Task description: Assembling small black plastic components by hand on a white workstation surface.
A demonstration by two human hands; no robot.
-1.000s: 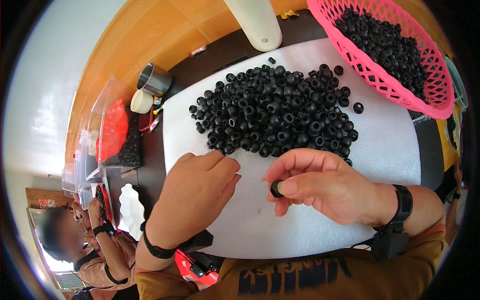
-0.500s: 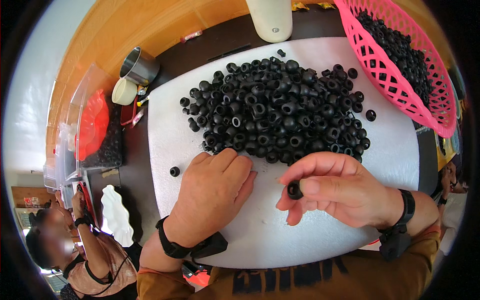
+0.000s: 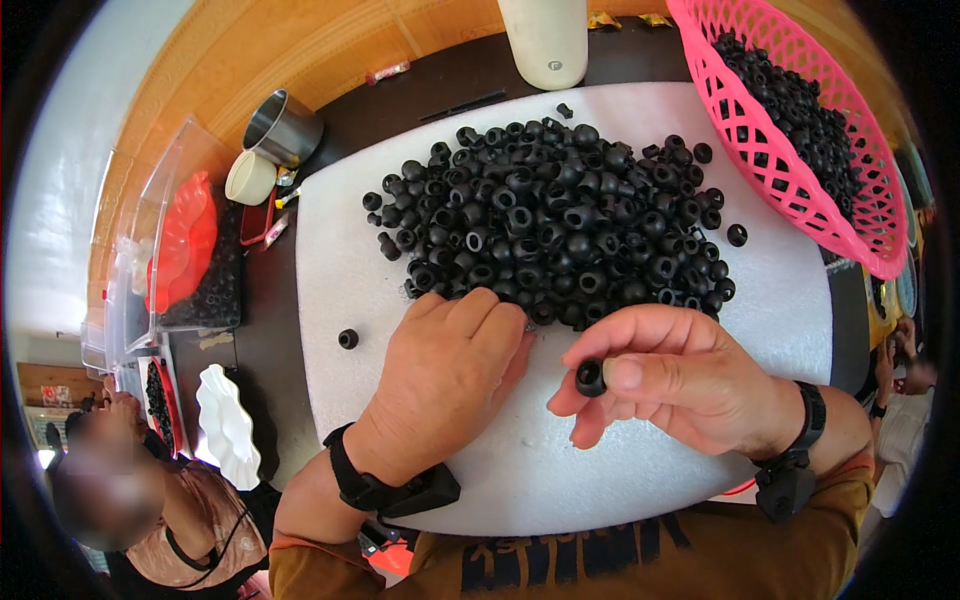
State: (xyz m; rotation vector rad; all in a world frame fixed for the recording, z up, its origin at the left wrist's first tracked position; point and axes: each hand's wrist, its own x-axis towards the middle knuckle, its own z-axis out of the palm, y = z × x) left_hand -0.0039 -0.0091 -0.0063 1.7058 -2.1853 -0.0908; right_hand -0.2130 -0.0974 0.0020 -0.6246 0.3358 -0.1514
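Between the thumb and fingers of my right hand is a small black hollow ball-shaped piece with a round opening, held above the white foam sheet. My left hand is closed, knuckles up, at the near edge of a large pile of similar black pieces. Its fingertips are hidden beneath the hand, so what they hold, if anything, does not show. One loose black piece lies on the sheet left of that hand.
At the far right, a pink lattice basket holds many small black parts. A cream bottle, a metal cup and a clear bin stand around the sheet. A white wavy dish and a person are at left.
My left hand has shifted slightly right along the pile's near edge. My right hand keeps its piece, which is turned a little differently. The person at left has moved.
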